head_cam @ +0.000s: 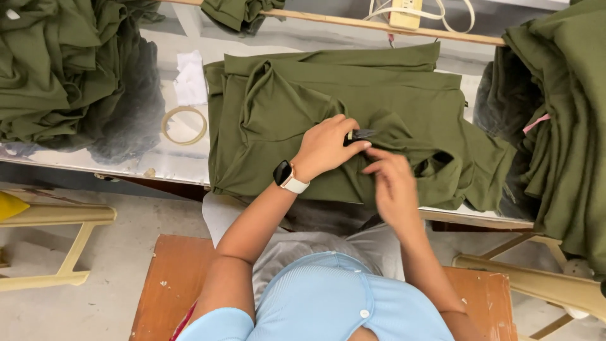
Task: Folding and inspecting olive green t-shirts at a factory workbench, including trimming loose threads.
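Head view: left hand [325, 148] grip pinches one small thread snipper [360, 134], right hand [392, 183] grip pinches one olive garment [353, 120].

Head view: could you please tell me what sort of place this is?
Probably a garment workshop. Olive garments are piled left and right of the table, and the left hand holds a small cutter over another garment.
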